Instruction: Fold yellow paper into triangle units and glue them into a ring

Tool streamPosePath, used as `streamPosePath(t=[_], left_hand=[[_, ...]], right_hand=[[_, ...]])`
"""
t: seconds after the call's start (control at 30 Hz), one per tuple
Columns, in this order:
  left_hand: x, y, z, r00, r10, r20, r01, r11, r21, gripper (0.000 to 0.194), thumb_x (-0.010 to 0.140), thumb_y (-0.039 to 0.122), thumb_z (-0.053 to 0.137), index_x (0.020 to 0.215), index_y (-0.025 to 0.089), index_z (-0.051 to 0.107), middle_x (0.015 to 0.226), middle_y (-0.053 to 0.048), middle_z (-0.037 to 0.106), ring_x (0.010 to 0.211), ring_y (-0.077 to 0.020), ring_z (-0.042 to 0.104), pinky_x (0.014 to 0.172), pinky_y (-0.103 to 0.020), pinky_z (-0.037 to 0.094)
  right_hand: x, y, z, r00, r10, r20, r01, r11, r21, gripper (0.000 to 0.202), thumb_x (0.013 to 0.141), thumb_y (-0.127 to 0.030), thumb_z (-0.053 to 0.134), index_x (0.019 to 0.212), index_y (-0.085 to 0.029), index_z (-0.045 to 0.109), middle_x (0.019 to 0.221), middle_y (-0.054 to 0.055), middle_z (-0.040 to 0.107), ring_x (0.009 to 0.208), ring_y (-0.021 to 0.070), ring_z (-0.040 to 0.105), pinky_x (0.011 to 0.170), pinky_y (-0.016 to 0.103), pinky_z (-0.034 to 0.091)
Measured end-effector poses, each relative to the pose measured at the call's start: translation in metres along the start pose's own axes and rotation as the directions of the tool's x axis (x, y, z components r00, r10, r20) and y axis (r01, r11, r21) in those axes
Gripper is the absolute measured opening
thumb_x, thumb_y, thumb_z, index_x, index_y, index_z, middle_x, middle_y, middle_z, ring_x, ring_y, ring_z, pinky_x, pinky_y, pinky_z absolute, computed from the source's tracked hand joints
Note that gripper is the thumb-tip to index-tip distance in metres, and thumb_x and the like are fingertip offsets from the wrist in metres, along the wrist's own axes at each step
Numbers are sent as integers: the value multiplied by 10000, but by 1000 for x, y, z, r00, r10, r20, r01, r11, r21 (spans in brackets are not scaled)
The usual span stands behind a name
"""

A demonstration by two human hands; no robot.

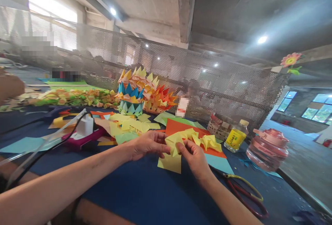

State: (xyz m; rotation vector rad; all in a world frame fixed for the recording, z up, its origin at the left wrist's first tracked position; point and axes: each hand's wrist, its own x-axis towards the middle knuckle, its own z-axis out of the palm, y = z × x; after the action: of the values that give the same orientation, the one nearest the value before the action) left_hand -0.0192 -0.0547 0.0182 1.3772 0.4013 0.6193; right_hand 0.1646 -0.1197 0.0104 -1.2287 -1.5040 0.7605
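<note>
Between my two hands is a folded piece of yellow paper, raised a little above the blue table. My left hand pinches its left side, thumb and fingers together. On its right side my right hand grips it with thumb and forefinger. Just below the folded piece is a flat yellow paper square; whether it touches the table I cannot tell. Several folded yellow paper pieces lie past my right hand on an orange sheet.
Colourful folded-paper crowns stand at the back before a perforated metal screen. Yellow paper squares lie left of centre, beside a magenta power strip with cables. At right are scissors, a yellow-labelled bottle and a pink water bottle.
</note>
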Motion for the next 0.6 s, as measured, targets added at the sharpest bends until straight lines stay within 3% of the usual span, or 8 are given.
streamPosePath(t=[0.13, 0.27, 0.6], left_hand=[[4, -4, 0, 997, -14, -79, 17, 999, 38, 324, 574, 333, 825, 769, 109, 697, 722, -62, 689, 639, -119, 606, 571, -204, 449], [6, -6, -1, 986, -60, -157, 67, 997, 38, 322, 569, 382, 823, 645, 111, 667, 629, -60, 682, 538, -107, 582, 499, -198, 411], [5, -6, -4, 991, -60, -116, 60, 998, -4, 355, 599, 432, 801, 738, 114, 723, 725, -80, 709, 647, -132, 624, 573, -216, 462]], right_hand=[[-1, 0, 1, 1000, -29, -8, 29, 999, -20, 355, 790, -510, 584, 705, -169, 532, 639, -27, 473, 604, 114, 411, 563, 235, 354], [-1, 1, 1, 998, -68, -5, 67, 996, -65, 354, 802, -504, 572, 692, -172, 516, 638, -30, 456, 607, 114, 405, 578, 239, 352], [0, 2, 0, 997, -80, -16, 78, 990, -116, 386, 795, -548, 555, 685, -180, 512, 640, -21, 471, 619, 130, 427, 602, 253, 374]])
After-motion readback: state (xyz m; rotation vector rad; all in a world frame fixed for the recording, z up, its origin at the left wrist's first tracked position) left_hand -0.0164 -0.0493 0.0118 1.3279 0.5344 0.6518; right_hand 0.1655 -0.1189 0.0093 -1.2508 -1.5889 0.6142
